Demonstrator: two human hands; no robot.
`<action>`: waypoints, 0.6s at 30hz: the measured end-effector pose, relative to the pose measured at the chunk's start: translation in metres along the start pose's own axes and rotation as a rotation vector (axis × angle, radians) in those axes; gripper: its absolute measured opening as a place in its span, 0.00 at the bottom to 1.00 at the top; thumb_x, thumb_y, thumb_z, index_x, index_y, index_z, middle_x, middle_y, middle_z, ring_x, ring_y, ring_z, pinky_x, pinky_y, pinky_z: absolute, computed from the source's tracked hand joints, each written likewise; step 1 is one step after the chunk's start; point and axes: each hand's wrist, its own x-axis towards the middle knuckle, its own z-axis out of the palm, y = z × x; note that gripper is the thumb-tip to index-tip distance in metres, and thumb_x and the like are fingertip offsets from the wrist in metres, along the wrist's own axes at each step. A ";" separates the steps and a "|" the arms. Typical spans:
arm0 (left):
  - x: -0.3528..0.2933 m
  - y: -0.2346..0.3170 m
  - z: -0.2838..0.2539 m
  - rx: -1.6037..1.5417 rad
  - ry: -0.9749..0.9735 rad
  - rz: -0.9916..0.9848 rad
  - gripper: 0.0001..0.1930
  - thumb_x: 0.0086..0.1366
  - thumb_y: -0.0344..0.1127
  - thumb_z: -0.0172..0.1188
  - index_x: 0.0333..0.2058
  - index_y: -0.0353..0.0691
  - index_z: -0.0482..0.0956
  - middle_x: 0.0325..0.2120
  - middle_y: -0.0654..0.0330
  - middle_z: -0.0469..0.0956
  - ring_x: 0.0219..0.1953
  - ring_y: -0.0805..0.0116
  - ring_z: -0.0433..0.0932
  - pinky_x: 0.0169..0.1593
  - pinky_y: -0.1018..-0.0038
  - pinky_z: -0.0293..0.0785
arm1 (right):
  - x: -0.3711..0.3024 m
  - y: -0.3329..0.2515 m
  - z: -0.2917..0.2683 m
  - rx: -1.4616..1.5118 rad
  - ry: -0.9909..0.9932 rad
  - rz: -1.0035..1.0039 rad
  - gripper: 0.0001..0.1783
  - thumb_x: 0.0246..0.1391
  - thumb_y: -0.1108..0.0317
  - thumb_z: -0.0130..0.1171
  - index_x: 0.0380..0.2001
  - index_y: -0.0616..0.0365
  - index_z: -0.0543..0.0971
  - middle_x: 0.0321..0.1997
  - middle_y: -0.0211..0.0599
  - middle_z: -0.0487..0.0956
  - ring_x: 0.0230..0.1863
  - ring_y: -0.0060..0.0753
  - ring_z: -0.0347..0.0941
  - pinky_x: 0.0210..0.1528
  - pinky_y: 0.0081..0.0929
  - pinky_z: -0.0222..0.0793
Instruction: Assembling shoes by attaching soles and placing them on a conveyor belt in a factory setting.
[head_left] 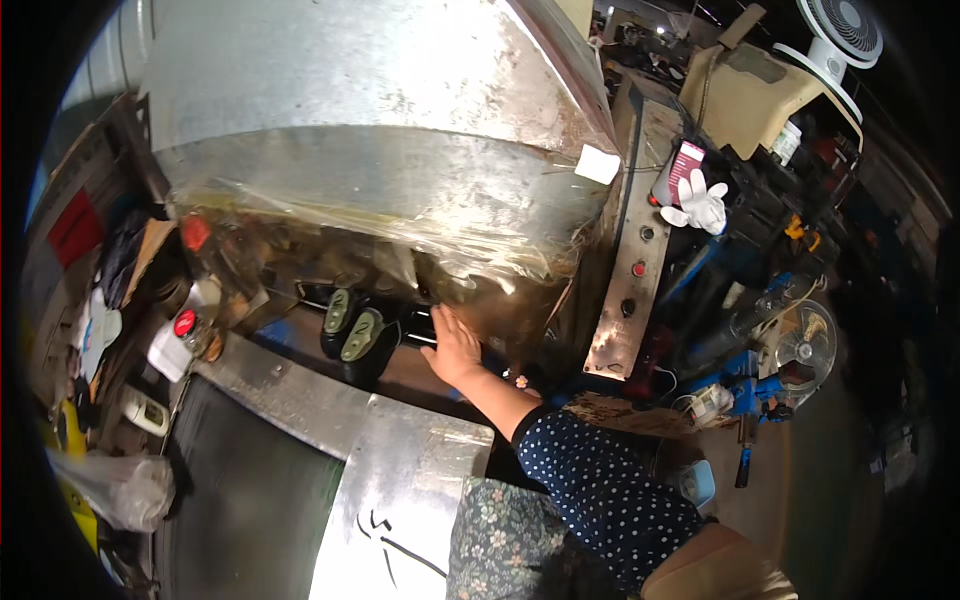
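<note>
My right hand (455,348) reaches under a torn clear plastic curtain (480,262) at the mouth of a large metal hood (380,170). Its fingers are stretched out and the thumb is spread, with nothing seen in its grasp. The fingertips are beside dark bars or rods (422,326), and I cannot tell whether they touch. Just left of the hand stand two black shoe-shaped pieces with olive-green tops, one nearer (362,338) and one behind it (337,312). They look like shoes on lasts. My left hand is not in view.
A dark conveyor belt (240,490) and a shiny metal plate (385,500) lie in front. A control panel (625,290) with buttons stands right, near a white glove (700,203). At left are a red-lidded jar (195,335) and a plastic bag (125,490). A fan (805,345) stands far right.
</note>
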 end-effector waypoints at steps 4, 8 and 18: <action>0.007 0.017 0.002 0.097 0.019 0.070 0.26 0.70 0.39 0.48 0.64 0.35 0.62 0.65 0.31 0.51 0.67 0.35 0.52 0.68 0.51 0.50 | 0.019 0.041 -0.032 -0.237 -0.273 0.221 0.58 0.41 0.47 0.71 0.68 0.60 0.51 0.64 0.56 0.65 0.67 0.49 0.61 0.68 0.40 0.55; 0.001 0.005 0.018 0.073 0.053 0.051 0.27 0.70 0.40 0.49 0.64 0.35 0.61 0.64 0.28 0.51 0.67 0.34 0.51 0.67 0.49 0.50 | 0.044 0.047 -0.008 -0.362 -0.263 0.248 0.58 0.40 0.46 0.72 0.67 0.60 0.52 0.59 0.54 0.71 0.62 0.49 0.67 0.65 0.40 0.61; 0.025 0.032 0.002 0.217 0.342 0.179 0.17 0.65 0.33 0.51 0.49 0.29 0.73 0.56 0.35 0.66 0.57 0.41 0.67 0.60 0.53 0.63 | 0.098 0.109 -0.023 0.060 -0.333 0.075 0.24 0.60 0.52 0.53 0.53 0.57 0.75 0.48 0.49 0.79 0.48 0.45 0.76 0.48 0.41 0.72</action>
